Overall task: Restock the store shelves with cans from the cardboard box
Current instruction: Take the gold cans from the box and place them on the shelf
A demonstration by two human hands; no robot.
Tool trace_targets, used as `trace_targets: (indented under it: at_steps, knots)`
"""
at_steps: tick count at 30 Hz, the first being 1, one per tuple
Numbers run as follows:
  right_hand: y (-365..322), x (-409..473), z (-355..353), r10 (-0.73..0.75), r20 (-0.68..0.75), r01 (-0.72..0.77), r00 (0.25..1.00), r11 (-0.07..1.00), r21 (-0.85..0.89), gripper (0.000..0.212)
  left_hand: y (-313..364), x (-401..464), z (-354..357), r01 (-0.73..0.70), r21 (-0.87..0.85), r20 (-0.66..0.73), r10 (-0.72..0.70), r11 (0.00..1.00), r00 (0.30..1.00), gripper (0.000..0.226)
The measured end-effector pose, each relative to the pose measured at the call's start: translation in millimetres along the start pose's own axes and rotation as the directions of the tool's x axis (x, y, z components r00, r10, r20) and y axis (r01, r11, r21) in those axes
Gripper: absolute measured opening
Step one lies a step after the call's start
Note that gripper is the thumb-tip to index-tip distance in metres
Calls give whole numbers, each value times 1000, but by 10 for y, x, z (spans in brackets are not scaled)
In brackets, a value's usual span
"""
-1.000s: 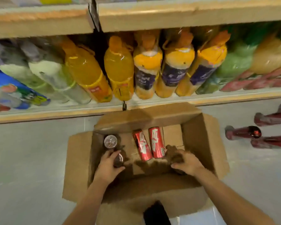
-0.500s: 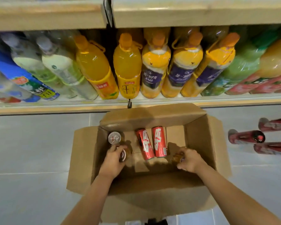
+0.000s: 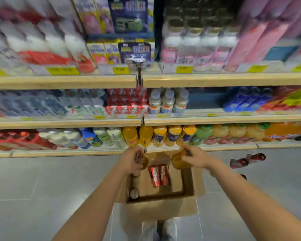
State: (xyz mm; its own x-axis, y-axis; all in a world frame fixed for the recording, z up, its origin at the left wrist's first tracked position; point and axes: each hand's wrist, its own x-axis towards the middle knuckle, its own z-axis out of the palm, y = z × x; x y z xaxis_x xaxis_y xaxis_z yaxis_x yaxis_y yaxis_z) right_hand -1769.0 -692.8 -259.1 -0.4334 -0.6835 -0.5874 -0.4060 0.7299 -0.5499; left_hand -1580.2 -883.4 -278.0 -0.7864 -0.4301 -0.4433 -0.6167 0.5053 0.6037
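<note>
Each hand grips one amber can: left hand point(image 3: 131, 160) around the left can point(image 3: 142, 160), right hand point(image 3: 196, 157) around the right can point(image 3: 180, 161), both held above the cardboard box point(image 3: 161, 208) on the floor. Cans are judged rigid, smooth and moderately heavy; grasp around the mid-body. Two red cans point(image 3: 158, 175) lie in the box; one upright can point(image 3: 134, 193) stands at its left near corner. Orange bottles point(image 3: 146, 136) crowd the bottom shelf point(image 3: 68, 153) edge directly ahead, obstructing low placement.
</note>
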Motion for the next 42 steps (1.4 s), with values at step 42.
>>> trace_targets:
  at_steps: [42]
  knots:
    - [-5944, -1857, -1311, -539, -409, 475, 736, 842, -255, 29, 101, -3016, -5472, -245, 263, -634, 359, 933, 685, 58]
